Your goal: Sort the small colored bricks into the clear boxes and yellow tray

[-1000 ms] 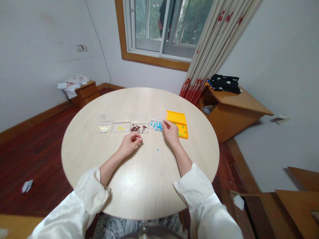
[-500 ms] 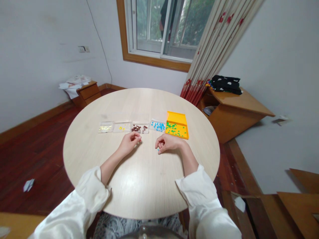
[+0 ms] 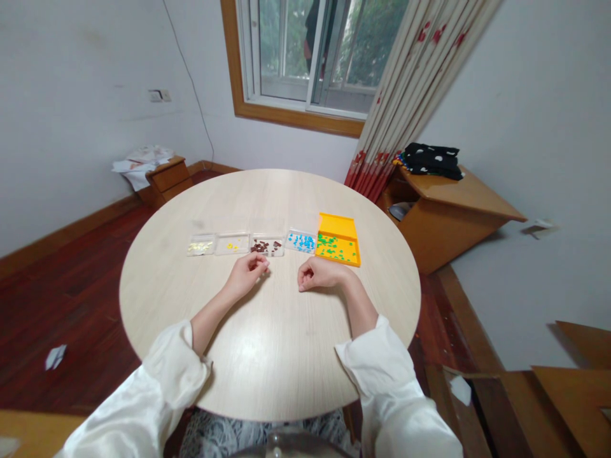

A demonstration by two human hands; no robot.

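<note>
My left hand (image 3: 248, 270) rests in front of the clear box of dark brown pieces (image 3: 267, 247), its thumb and fingertips pinched together; whatever they hold is too small to make out. Across from it, my right hand (image 3: 321, 273) is bent inward with its fingers curled closed, and any piece in them is hidden. Just beyond the right hand lie the clear box of small blue pieces (image 3: 301, 242) and the open yellow box (image 3: 337, 224), which contains small green pieces (image 3: 329, 243).
Farther left on the round wooden table (image 3: 267, 356) stand a clear box of yellow pieces (image 3: 232, 245) and a clear box of pale yellow pieces (image 3: 201, 247). Beyond the table are a small drawer cabinet (image 3: 169, 180) and a wooden cabinet (image 3: 458, 216).
My right fingers have closed further, and the small blue piece that showed at their tips is now out of sight. My left hand has hardly moved; the view has shifted slightly.
</note>
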